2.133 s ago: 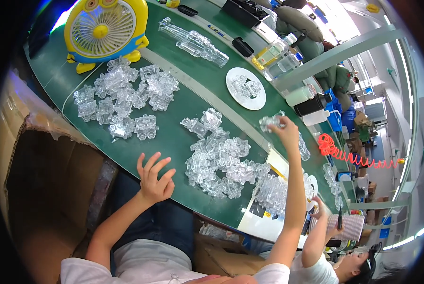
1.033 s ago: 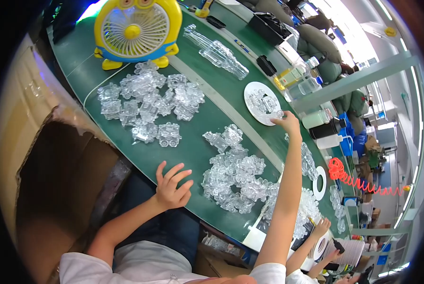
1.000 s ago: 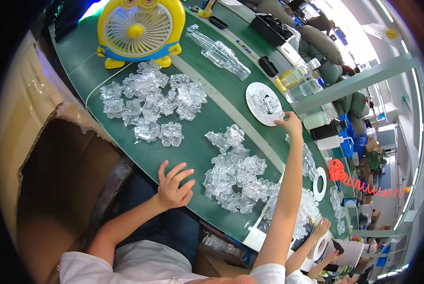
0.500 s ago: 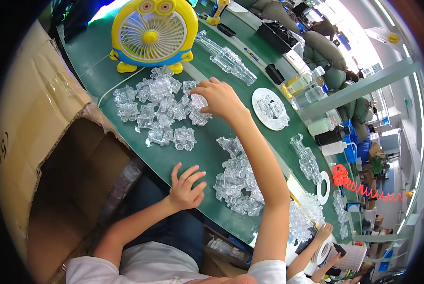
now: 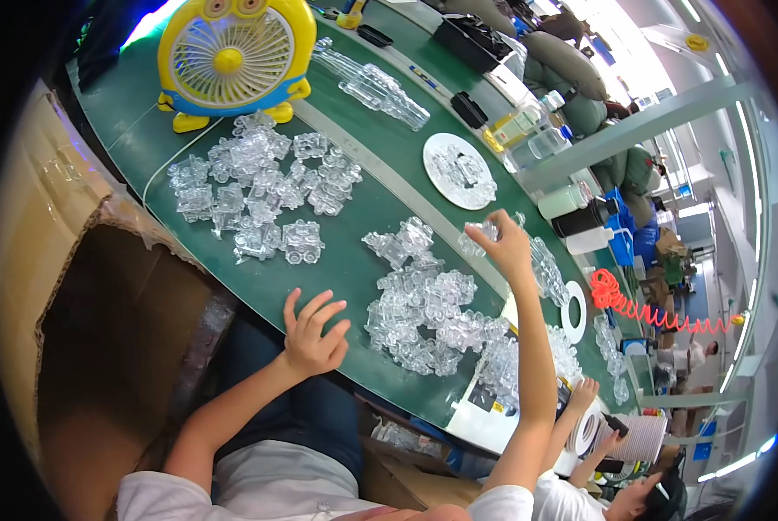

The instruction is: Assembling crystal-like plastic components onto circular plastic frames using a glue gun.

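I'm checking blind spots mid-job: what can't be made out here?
All in the head view:
Clear piece: partly covered by the right hand holding it, and blurred.
Middle pile: overlapping pieces hide the count.
Yellow fan: top cut off by the upper edge.
Cardboard box: inside lost in shadow.

One small, clear plastic piece [image 5: 475, 240] is pinched in the right grip [image 5: 512, 250], partly hidden by fingers. Similar see-through pieces are gathered in a jumbled heap [image 5: 399, 300] left of the grip, and in another pile [image 5: 263, 193] farther left.
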The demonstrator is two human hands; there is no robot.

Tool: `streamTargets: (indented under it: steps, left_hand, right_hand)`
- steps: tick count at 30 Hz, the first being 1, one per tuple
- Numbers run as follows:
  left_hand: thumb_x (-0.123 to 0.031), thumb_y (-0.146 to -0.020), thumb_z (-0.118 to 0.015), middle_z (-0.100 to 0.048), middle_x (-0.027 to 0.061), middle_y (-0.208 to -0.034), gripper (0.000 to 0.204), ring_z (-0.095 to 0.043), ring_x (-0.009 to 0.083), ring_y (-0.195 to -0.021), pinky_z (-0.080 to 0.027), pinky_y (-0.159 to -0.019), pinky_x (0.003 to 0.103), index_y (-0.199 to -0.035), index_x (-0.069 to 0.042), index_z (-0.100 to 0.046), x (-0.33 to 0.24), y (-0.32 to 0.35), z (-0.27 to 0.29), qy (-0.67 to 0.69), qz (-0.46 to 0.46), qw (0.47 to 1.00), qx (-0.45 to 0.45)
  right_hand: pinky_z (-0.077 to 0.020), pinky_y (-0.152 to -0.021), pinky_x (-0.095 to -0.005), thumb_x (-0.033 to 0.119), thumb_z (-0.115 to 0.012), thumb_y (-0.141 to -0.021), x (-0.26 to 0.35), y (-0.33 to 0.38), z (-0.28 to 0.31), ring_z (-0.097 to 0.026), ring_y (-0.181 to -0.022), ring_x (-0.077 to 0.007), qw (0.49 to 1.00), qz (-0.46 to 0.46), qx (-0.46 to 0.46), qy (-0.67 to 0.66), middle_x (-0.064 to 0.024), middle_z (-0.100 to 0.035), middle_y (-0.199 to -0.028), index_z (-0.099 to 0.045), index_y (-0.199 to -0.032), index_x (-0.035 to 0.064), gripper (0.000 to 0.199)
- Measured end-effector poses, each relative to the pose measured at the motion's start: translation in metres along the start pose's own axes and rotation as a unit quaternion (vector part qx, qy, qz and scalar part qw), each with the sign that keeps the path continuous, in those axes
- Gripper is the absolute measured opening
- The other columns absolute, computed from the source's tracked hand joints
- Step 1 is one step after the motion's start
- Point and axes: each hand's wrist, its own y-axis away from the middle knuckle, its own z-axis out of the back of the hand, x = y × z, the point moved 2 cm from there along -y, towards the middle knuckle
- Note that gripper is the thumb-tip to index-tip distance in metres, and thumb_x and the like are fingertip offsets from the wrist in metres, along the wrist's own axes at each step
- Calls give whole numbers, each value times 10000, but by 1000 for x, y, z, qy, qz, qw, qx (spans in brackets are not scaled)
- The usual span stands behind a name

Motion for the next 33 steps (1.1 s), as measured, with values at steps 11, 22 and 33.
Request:
streamTargets:
  steps: [11,22,33]
  left_hand:
    - [-65,-660,-546,-544,98,-1079,172,-508,304,-1087,-242,-990,576,-823,-89,-594,-2,-3,-2,-18,-1,1000,20]
    - [-35,-652,-522,-526,115,-1073,187,-486,338,-1094,-227,-1008,568,-812,-80,-605,-4,-4,-4,-33,-7,998,46]
    - [-22,-612,-500,-530,107,-1037,199,-494,336,-1075,-230,-1002,578,-772,-79,-604,-1,-3,3,-56,-2,996,70]
  right_hand:
    - [-480,-594,-393,497,-632,-752,-23,45,-8,-620,-778,-295,986,49,95,127,-125,-626,-851,-520,-975,69,495]
    - [-495,-699,-396,538,-723,-620,-87,-79,42,-632,-824,-303,981,-165,67,74,-161,-650,-913,-605,-896,58,566]
    - [-507,-778,-402,495,-777,-573,-103,-162,-45,-627,-922,-311,972,-221,41,63,-178,-639,-1004,-591,-1017,23,674]
